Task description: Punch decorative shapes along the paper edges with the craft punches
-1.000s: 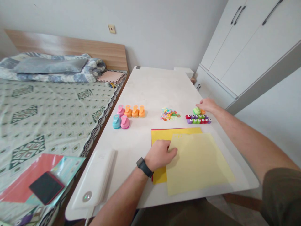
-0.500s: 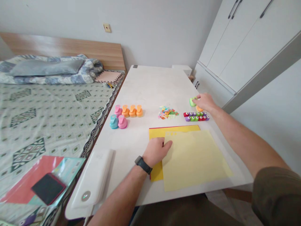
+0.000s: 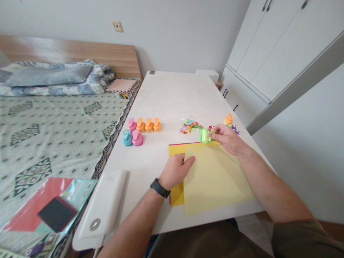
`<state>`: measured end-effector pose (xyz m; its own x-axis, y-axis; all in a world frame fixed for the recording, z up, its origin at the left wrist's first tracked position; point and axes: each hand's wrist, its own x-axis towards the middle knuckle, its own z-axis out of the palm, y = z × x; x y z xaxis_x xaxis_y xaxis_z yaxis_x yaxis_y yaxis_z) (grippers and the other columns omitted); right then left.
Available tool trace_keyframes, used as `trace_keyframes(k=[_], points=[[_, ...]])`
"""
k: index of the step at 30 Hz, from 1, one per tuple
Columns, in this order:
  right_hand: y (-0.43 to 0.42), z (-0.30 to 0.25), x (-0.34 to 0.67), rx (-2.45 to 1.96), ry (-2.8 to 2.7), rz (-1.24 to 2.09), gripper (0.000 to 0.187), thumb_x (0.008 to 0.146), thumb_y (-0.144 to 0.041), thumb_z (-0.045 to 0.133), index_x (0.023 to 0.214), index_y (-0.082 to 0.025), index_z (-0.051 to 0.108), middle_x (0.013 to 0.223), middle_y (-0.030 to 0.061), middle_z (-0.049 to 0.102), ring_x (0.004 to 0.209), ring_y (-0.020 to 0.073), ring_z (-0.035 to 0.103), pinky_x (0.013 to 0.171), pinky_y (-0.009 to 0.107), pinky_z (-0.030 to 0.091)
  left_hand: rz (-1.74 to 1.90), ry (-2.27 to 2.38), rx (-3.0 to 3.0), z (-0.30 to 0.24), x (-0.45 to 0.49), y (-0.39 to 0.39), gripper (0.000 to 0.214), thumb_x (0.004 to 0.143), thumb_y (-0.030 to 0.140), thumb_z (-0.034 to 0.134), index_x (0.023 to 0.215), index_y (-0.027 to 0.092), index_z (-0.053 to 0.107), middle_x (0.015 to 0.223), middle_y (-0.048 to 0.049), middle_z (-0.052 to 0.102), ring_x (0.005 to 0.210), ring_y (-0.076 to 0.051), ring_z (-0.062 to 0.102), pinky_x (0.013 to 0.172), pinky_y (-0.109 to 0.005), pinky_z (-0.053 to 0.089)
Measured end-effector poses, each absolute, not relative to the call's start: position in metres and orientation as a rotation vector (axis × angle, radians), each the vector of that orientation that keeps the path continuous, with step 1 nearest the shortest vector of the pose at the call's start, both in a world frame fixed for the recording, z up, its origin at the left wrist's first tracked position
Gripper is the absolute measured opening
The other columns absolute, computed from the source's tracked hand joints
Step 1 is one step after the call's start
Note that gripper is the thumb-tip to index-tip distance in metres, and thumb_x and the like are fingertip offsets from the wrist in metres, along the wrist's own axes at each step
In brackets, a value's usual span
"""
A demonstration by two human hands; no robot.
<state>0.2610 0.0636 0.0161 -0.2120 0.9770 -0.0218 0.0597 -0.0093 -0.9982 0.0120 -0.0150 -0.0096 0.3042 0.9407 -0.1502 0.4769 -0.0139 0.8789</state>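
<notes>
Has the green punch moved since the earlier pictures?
Yes: the green craft punch, in the right hand, has shifted toward the pale yellow sheet, away from the row of small punches.

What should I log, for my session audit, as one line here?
left hand: on yellow paper | right hand: holding green paper punch

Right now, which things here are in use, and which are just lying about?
In use: right hand holding a green craft punch; left hand resting on the pale yellow sheet and bright yellow paper.
Lying about: pink, orange and blue craft punches; coloured paper cut-outs; the bed.
</notes>
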Motion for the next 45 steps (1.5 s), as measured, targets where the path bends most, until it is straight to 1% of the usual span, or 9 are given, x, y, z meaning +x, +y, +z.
trace_keyframes(k=[4, 6, 8, 10, 17, 22, 33, 39, 45], points=[[0.06, 0.008, 0.259, -1.128, -1.358, 1.392, 0.049, 0.069, -0.04, 0.09, 0.108, -0.025, 0.064, 0.106, 0.0032, 0.071, 0.095, 0.0186, 0.068, 0.087, 0.034, 0.054, 0.634, 1.305, 1.603, -0.012, 0.012, -0.014, 0.05, 0.094, 0.059, 0.049, 0.076, 0.015, 0.067, 0.074, -0.0028, 0.067, 0.067, -0.017, 0.057, 0.057, -0.024, 0.04], [0.059, 0.007, 0.261, -1.133, -1.383, 1.433, 0.053, 0.072, -0.04, 0.088, 0.118, -0.025, 0.067, 0.116, 0.006, 0.071, 0.104, 0.0212, 0.068, 0.094, 0.037, 0.053, 0.628, 1.31, 1.584, -0.012, 0.012, -0.014, 0.05, 0.093, 0.059, 0.05, 0.077, 0.015, 0.068, 0.073, -0.0029, 0.068, 0.066, -0.017, 0.058, 0.056, -0.024, 0.041], [0.058, 0.006, 0.263, -1.135, -1.406, 1.474, 0.05, 0.075, -0.041, 0.085, 0.12, -0.025, 0.069, 0.12, 0.0074, 0.071, 0.107, 0.0226, 0.067, 0.097, 0.038, 0.052, 0.617, 1.308, 1.557, -0.013, 0.012, -0.014, 0.05, 0.093, 0.059, 0.051, 0.079, 0.015, 0.07, 0.074, -0.0033, 0.069, 0.066, -0.017, 0.059, 0.056, -0.024, 0.041], [0.057, 0.005, 0.267, -1.133, -1.41, 1.486, 0.047, 0.078, -0.043, 0.084, 0.12, -0.025, 0.071, 0.119, 0.0074, 0.072, 0.104, 0.0228, 0.068, 0.097, 0.038, 0.052, 0.613, 1.3, 1.538, -0.014, 0.012, -0.013, 0.05, 0.093, 0.06, 0.052, 0.082, 0.015, 0.071, 0.077, -0.004, 0.071, 0.068, -0.018, 0.061, 0.056, -0.024, 0.042], [0.057, -0.003, 0.275, -1.091, -1.401, 1.474, 0.052, 0.078, -0.042, 0.084, 0.123, -0.022, 0.069, 0.119, 0.0087, 0.073, 0.103, 0.0236, 0.068, 0.094, 0.038, 0.052, 0.631, 1.261, 1.521, -0.017, 0.013, -0.013, 0.047, 0.095, 0.059, 0.051, 0.084, 0.017, 0.071, 0.088, -0.0051, 0.077, 0.073, -0.02, 0.067, 0.058, -0.025, 0.045], [0.055, -0.002, 0.273, -1.079, -1.45, 1.489, 0.047, 0.08, -0.04, 0.084, 0.12, -0.021, 0.068, 0.118, 0.0085, 0.072, 0.103, 0.0229, 0.067, 0.094, 0.037, 0.052, 0.645, 1.263, 1.517, -0.018, 0.013, -0.012, 0.048, 0.094, 0.059, 0.052, 0.081, 0.017, 0.07, 0.084, -0.0051, 0.077, 0.069, -0.019, 0.066, 0.055, -0.025, 0.044], [0.053, -0.004, 0.271, -1.063, -1.568, 1.545, 0.045, 0.081, -0.039, 0.083, 0.117, -0.019, 0.064, 0.113, 0.0087, 0.07, 0.098, 0.0212, 0.066, 0.089, 0.036, 0.051, 0.665, 1.242, 1.437, -0.021, 0.013, -0.012, 0.05, 0.09, 0.063, 0.056, 0.087, 0.016, 0.072, 0.085, -0.0064, 0.076, 0.072, -0.021, 0.067, 0.057, -0.027, 0.049], [0.053, -0.007, 0.272, -1.068, -1.598, 1.585, 0.049, 0.08, -0.04, 0.084, 0.119, -0.019, 0.063, 0.113, 0.009, 0.07, 0.098, 0.0213, 0.066, 0.086, 0.036, 0.051, 0.671, 1.227, 1.448, -0.022, 0.014, -0.011, 0.047, 0.092, 0.061, 0.055, 0.085, 0.017, 0.071, 0.084, -0.0055, 0.075, 0.072, -0.021, 0.068, 0.058, -0.026, 0.049], [0.054, -0.01, 0.271, -1.121, -1.553, 1.605, 0.055, 0.08, -0.04, 0.084, 0.127, -0.018, 0.064, 0.118, 0.0106, 0.069, 0.102, 0.0219, 0.066, 0.09, 0.038, 0.05, 0.666, 1.215, 1.451, -0.022, 0.014, -0.01, 0.048, 0.093, 0.06, 0.054, 0.087, 0.016, 0.072, 0.086, -0.0055, 0.076, 0.072, -0.021, 0.068, 0.057, -0.026, 0.049]])
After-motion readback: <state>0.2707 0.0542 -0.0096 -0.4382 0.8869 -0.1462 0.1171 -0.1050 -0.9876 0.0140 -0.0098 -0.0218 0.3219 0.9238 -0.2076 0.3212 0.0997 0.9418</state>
